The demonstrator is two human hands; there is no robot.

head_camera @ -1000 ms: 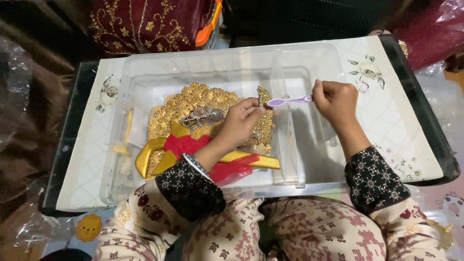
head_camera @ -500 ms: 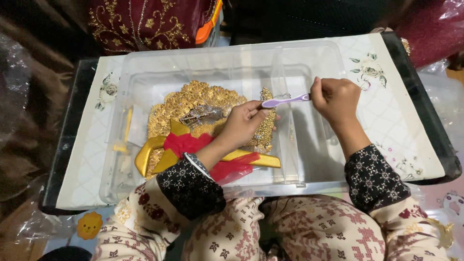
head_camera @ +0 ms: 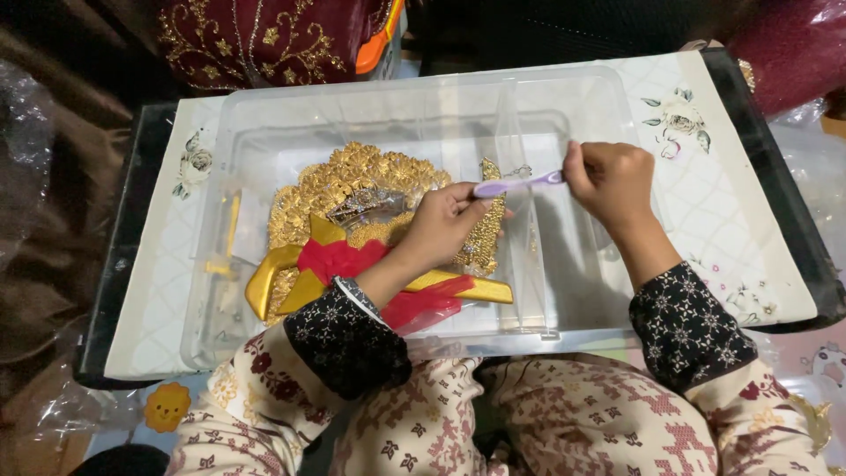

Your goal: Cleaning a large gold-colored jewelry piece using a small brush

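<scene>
Item one: my right hand, closed in a fist around the handle end of a lilac toothbrush. The brush lies nearly level, its long axis running left to right, head end pointing toward my left hand. Item two: that left hand, fingers curled down and pressing on a gold ornament, with the fingertips just at the brush head; I cannot tell whether it pinches anything. Item three: the ornament itself, a filigree fan shape with red ribbon and gold bands, lying in the left part of a clear plastic tub. The tub sits on a white patterned tray across my lap. The left hand is nearer the ornament; the right is well to its right.
</scene>
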